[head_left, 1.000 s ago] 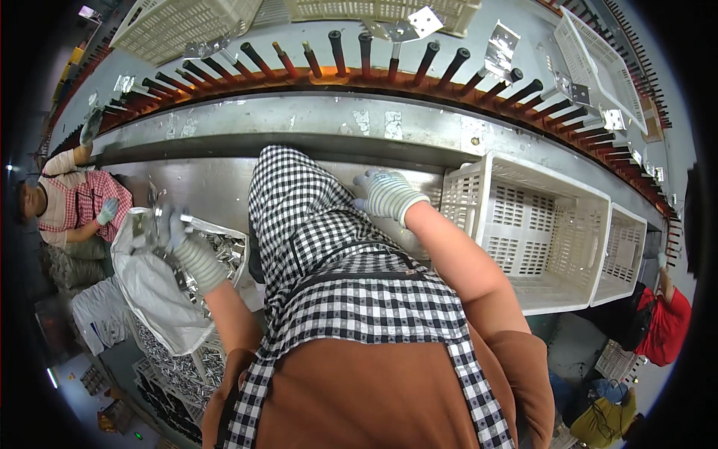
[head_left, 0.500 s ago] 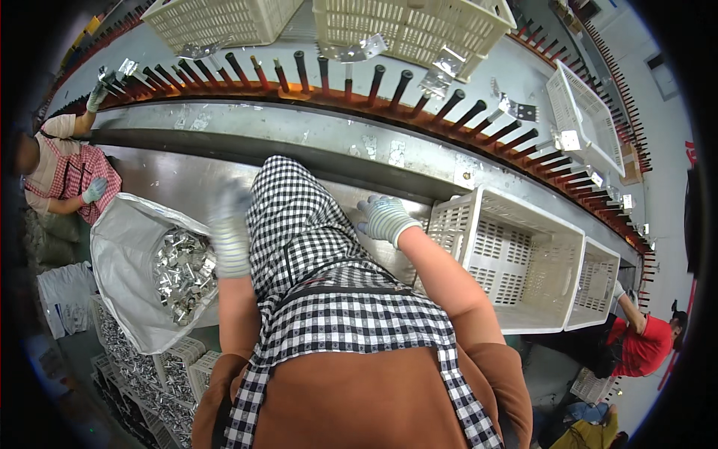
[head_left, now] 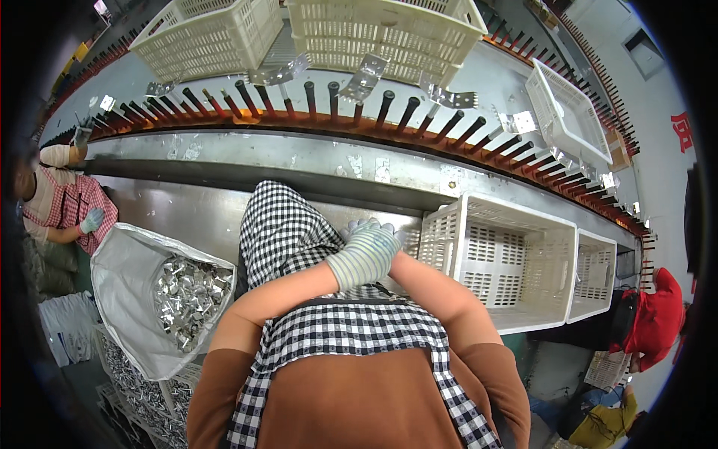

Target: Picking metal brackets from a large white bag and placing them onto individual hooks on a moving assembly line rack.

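In front of my lap my two gloved hands are together. My left hand [head_left: 369, 253], in a pale striped knit glove, lies across my right hand [head_left: 357, 226] with its forearm reaching over to the right. Its fingers look curled against the right hand; whether anything lies between them is hidden. Only part of the right hand's glove shows, so its grip is unclear. Under and beyond the hands is a black-and-white checked apron [head_left: 280, 224]. An open white crate [head_left: 460, 258] stands just right of them.
A white sack [head_left: 123, 288] of shiny metal pieces [head_left: 193, 295] stands at left. Ahead runs a rack of dark-tipped rods [head_left: 333, 101], some bearing bent metal brackets [head_left: 364, 78]. Crates [head_left: 385, 34] sit behind it. Co-workers are at far left [head_left: 71, 206] and far right [head_left: 651, 310].
My left hand has swung from beside the sack to the right, over my right hand. The right hand has shifted slightly. The whole view has shifted a little too.
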Motion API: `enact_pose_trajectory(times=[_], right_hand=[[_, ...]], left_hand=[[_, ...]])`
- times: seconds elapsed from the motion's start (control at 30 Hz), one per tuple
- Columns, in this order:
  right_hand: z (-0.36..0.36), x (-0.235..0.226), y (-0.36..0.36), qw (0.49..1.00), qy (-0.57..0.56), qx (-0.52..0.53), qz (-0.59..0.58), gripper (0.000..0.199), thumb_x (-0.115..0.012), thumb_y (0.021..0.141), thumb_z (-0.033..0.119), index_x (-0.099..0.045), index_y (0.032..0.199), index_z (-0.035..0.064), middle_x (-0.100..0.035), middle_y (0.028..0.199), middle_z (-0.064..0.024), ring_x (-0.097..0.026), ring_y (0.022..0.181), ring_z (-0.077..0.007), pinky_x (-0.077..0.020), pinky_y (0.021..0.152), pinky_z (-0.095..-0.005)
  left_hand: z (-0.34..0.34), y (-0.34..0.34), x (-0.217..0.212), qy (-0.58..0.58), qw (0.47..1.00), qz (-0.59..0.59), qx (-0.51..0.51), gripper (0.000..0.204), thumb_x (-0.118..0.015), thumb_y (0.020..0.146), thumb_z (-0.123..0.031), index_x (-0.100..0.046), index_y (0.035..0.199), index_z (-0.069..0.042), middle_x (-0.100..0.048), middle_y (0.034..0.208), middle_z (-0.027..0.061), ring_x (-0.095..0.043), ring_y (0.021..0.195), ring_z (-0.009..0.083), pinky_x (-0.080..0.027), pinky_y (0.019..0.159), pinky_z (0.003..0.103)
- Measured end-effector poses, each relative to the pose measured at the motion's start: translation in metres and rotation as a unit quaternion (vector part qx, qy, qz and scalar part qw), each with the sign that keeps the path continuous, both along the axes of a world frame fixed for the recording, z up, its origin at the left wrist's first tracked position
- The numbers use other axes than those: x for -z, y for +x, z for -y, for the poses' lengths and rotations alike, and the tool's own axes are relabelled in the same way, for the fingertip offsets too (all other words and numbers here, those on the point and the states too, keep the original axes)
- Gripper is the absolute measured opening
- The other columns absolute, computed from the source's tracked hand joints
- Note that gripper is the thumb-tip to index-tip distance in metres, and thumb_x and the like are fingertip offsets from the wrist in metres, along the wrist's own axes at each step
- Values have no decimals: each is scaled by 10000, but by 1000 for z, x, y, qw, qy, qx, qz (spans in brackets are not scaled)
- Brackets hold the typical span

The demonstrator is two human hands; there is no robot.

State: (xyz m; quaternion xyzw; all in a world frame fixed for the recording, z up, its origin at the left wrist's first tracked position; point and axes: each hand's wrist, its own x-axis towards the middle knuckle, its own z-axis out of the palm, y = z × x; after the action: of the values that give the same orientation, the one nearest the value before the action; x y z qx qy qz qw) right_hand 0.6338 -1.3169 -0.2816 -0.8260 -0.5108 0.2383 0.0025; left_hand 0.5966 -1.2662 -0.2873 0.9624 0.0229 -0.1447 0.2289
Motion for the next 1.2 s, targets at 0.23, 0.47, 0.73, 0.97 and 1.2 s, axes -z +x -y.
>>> enact_pose_trajectory(times=[0.23,0.47,0.73,0.97,1.2], right_hand=[[-5,5,0,1000,12,17,11,364,-585,819,367,-650,1022,72,-639,1050,-156,-603,1004,-270,-458,874,-373],[-6,8,30,997,-16,69,16,352,-591,813,360,-671,1000,73,-651,1035,-152,-612,993,-265,-464,860,-368],[-2,11,32,985,170,3,-15,377,-597,799,360,-642,1002,45,-657,977,-165,-625,948,-303,-482,810,-435],[-2,36,39,996,14,18,-83,414,-620,778,373,-642,1018,36,-652,966,-195,-623,936,-333,-483,831,-425],[6,26,30,988,62,35,-134,392,-605,783,356,-636,998,29,-641,988,-203,-625,921,-333,-488,816,-434]], left_hand=[[-22,3,-22,-263,959,-97,-52,198,-530,803,-206,-628,932,-92,-617,1070,118,-543,1081,227,-384,960,349],[-76,-8,-120,-736,658,97,-127,276,-561,684,-99,-553,930,26,-456,542,20,-358,383,91,-307,370,224],[-204,91,-46,-437,743,343,-373,664,-618,825,-146,-291,1370,47,-392,1344,212,-403,1225,266,-341,1011,359],[-324,145,-64,-172,742,485,-429,282,-568,839,-173,-585,1031,33,-606,1064,143,-537,931,262,-415,861,342],[-285,120,-134,248,750,559,-253,393,-572,869,-72,-489,1246,-143,-636,1003,126,-610,835,183,-487,748,329]])
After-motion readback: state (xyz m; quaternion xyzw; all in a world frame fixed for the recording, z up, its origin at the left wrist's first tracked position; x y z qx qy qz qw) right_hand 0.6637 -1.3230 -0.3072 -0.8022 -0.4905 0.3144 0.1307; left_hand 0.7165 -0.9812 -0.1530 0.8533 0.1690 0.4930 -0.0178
